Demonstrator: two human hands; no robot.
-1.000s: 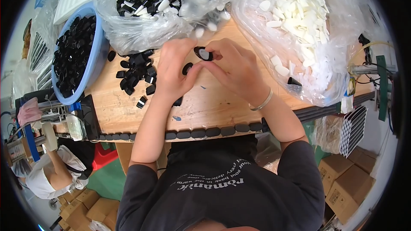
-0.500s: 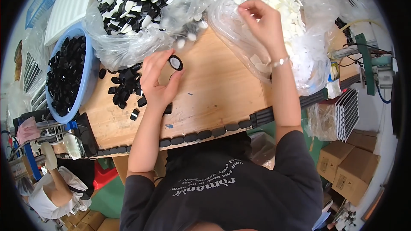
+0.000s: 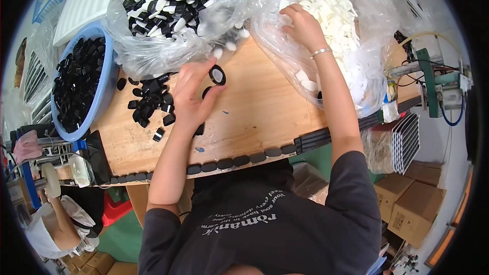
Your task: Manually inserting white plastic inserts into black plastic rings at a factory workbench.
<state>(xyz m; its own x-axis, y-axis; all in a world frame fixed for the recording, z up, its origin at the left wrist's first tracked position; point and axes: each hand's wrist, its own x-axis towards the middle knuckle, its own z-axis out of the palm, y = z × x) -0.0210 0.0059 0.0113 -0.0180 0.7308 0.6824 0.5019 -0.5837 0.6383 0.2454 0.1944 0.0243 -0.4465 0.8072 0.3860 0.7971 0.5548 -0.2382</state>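
Over the wooden table (image 3: 265,97), my left hand (image 3: 191,91) holds a small black oval cap (image 3: 217,75) between fingers and thumb, its white inner face turned up to the right. Another black piece shows partly at the thumb. My right hand (image 3: 305,28) is over the clear plastic bag (image 3: 275,46) of white oval pieces (image 3: 333,12), fingers bent and thumb apart from the forefinger. A white piece (image 3: 283,4) lies just beyond its fingertips; nothing shows gripped there. Beside my left hand lies a loose pile of black caps (image 3: 153,97).
A blue basin (image 3: 108,79) full of black caps stands at the left. Behind my left hand, a plastic bag (image 3: 158,53) holds mixed black and white pieces. Black oval pads (image 3: 240,161) line the table's front edge. Cardboard boxes (image 3: 415,209) stand at right; another person (image 3: 58,224) sits lower left.
My right hand has moved slightly left and down, and its thumb and forefinger have parted. My left hand keeps the black cap, shifted slightly right. The whole view has shifted a little.
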